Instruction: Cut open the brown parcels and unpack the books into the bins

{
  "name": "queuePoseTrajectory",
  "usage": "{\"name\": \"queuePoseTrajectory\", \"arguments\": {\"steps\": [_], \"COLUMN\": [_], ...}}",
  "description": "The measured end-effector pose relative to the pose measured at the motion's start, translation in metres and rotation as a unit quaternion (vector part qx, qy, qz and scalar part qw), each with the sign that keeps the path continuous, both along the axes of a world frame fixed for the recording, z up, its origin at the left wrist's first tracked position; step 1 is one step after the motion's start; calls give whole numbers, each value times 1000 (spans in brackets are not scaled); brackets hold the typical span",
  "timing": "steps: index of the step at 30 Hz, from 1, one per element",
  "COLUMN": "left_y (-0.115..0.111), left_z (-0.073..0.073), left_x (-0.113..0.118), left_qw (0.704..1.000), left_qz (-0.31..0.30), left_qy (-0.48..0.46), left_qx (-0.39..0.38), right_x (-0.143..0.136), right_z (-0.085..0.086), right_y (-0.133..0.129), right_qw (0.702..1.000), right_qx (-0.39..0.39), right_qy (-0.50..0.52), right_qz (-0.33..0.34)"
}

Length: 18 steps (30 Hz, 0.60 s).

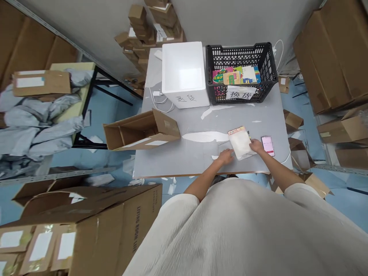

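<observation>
A flat white packet with an orange printed strip along its far edge lies tilted on the grey table. My right hand grips the packet's right edge, the thumb on top. Beside the near left corner of the packet, my left hand rests low over the table, its fingers partly spread and nothing seen in them. A phone with a lit pink screen lies just right of my right hand. Something dark and coloured peeks out at the packet's upper right edge; I cannot make it out.
At the table's back stand a white foam box and a black crate with colourful books. An open cardboard box sits on the left. Grey parcels fill a side table; a large carton stands at lower left.
</observation>
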<state>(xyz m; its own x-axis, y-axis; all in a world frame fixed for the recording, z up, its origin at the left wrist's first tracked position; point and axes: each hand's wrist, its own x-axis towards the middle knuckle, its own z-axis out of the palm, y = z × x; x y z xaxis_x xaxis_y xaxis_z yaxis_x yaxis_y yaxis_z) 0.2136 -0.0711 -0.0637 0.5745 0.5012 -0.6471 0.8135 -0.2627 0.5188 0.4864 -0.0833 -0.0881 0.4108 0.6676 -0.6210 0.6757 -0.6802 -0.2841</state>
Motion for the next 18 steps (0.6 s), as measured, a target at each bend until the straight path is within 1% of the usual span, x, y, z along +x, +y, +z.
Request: {"name": "queuePoseTrajectory", "arguments": {"steps": [5,8,11,14,18], "left_y": [2,6,9,9,8], "left_z": [-8,-8,-5,-2,1], "left_x": [-10,-16,-22,-29,-37], "left_qw": [1000,1000,1000,1000,999], "left_qz": [15,24,20,16,25], "left_qy": [3,4,8,8,-6], "left_qx": [14,19,20,24,45], "right_x": [-14,-31,-51,-69,-83], "right_z": [-12,-19,-23,-24,-20], "right_y": [-2,-5,-11,-19,-27], "right_qw": [999,997,995,993,992], "right_qx": [24,42,82,101,103], "right_qy": [40,50,33,22,-6], "right_qz": [-23,-36,-48,-55,-74]}}
